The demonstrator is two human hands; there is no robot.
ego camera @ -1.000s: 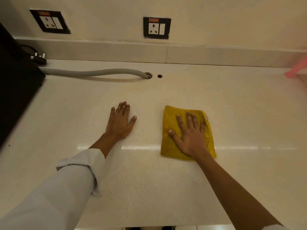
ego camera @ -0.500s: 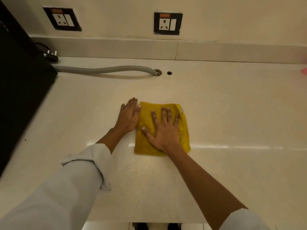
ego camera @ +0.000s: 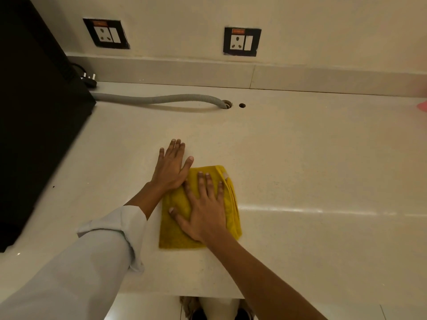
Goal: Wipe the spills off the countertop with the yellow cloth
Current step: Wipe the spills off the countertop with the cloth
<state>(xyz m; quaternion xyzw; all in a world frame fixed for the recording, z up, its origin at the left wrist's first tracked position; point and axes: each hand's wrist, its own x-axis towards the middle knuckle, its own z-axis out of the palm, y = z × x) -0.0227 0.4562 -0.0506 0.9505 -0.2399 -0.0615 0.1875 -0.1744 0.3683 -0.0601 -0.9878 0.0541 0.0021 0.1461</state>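
A right hand (ego camera: 205,211), fingers spread, presses flat on a folded yellow cloth (ego camera: 175,236) on the pale countertop (ego camera: 312,169). The left hand (ego camera: 171,168), also flat and open, rests just beside it, its thumb edge touching the cloth's far corner. Beyond the hands a grey hose (ego camera: 157,99) runs into a hole; a black appliance (ego camera: 34,112) stands to the left. No spill can be made out in the dim light.

Countertop (ego camera: 300,158) pale speckled stone look, smooth, semi-glossy with a light streak reflecting across it. Cloth (ego camera: 175,234) yellow terry, fuzzy, matt, folded in layers. Hose (ego camera: 161,99) grey ribbed plastic, matt. Sleeve (ego camera: 92,262) white woven fabric, matt. Black appliance (ego camera: 34,112) flat, matt dark side.
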